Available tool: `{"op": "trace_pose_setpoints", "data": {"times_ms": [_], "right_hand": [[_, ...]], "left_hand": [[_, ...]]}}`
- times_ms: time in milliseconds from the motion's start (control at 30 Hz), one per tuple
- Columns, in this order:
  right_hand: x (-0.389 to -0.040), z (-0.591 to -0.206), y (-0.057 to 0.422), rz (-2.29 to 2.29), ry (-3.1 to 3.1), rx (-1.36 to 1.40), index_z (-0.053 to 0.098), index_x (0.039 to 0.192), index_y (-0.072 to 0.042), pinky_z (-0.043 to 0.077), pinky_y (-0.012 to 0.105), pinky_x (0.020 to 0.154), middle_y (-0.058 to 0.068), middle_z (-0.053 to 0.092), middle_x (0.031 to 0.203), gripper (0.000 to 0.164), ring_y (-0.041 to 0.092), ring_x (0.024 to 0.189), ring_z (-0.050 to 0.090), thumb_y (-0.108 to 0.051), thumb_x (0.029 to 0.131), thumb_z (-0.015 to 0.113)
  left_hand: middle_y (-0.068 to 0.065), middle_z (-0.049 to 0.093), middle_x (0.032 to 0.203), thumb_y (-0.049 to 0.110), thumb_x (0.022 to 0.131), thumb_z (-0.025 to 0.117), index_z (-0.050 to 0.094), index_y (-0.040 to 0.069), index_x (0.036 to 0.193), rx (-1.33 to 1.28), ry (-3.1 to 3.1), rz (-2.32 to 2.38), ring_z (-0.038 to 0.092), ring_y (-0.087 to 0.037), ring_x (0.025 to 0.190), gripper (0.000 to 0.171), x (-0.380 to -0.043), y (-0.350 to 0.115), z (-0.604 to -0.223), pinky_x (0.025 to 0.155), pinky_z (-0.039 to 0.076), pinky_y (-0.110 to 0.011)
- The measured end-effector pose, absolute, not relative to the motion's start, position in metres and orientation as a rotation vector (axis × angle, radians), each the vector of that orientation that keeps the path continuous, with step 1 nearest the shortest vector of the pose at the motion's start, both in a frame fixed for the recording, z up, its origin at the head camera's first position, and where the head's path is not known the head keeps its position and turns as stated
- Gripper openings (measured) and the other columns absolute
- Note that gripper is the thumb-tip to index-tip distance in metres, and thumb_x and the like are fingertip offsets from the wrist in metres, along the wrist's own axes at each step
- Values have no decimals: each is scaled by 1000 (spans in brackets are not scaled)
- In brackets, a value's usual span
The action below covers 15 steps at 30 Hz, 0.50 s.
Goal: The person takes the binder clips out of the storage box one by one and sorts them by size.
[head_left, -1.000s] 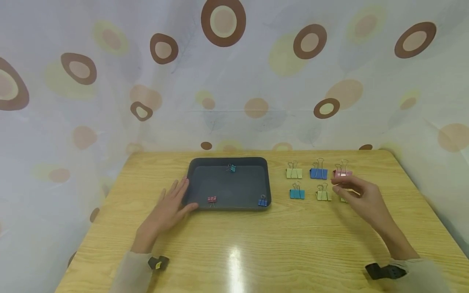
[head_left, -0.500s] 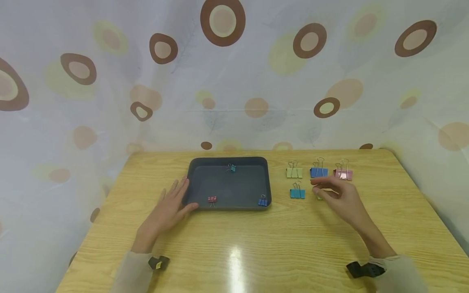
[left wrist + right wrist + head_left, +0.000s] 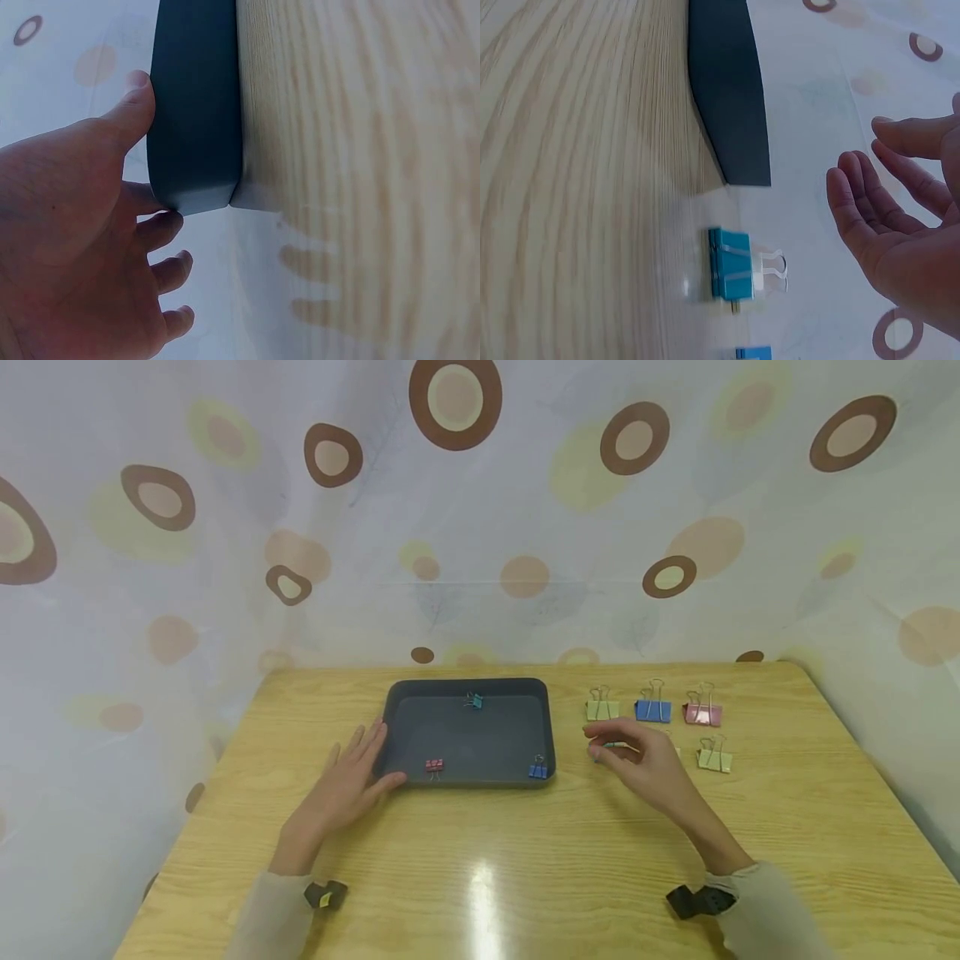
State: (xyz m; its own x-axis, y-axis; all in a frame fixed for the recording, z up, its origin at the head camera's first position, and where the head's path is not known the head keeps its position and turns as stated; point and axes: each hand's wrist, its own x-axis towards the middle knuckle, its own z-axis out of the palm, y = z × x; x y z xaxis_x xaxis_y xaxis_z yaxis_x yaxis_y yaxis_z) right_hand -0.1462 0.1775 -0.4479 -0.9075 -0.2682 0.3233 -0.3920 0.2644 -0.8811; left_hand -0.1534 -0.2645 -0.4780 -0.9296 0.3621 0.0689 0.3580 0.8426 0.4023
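My left hand point(image 3: 339, 793) rests against the left side of a dark grey tray point(image 3: 472, 735), its fingers along the side and the thumb at the near corner. In the left wrist view the thumb touches the tray's upper edge. My right hand point(image 3: 648, 768) hovers over the front row of binder clips, thumb and index fingertips near each other with nothing seen between them. Below it, a teal binder clip point(image 3: 733, 266) stands on the table, mostly covered by the hand in the head view. A pale yellow clip beside it is nearly hidden too.
Small binder clips lie in the tray: teal point(image 3: 474, 701), red point(image 3: 434, 766) and blue point(image 3: 537, 771). Larger pale yellow point(image 3: 602, 710), blue point(image 3: 653, 711) and pink point(image 3: 702, 715) clips form the back row. Another pale yellow clip point(image 3: 715, 760) ends the front row at right.
My right hand has moved left along the front row, from the rightmost pale yellow clip to above the teal one. The left hand and the tray have stayed in place.
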Motion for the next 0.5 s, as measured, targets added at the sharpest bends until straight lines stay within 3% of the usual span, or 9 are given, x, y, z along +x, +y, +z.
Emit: {"op": "trace_pose_setpoints", "data": {"times_ms": [100,333,500], "right_hand": [[-149,-449,164,1762,-2414,649,69,121,2,59,29,88,17,69,116,24,14,101,69,1,97,69],[-156,-454,135,1859,-2409,708,68,123,4,59,32,91,25,66,121,27,35,108,67,1,96,70],[-160,-456,113,1892,-2410,746,68,124,1,59,33,91,25,65,123,29,36,106,66,0,95,71]], "left_hand": [[-17,16,170,52,103,56,21,-2,162,583,3005,643,14,-46,154,87,-154,-265,-478,118,10,-71],[-16,14,170,54,103,55,20,-1,162,575,3004,614,12,-45,154,89,-154,-266,-480,119,9,-70],[-17,14,170,54,103,54,19,-1,162,576,3003,618,12,-44,154,88,-154,-265,-481,119,8,-70]]}}
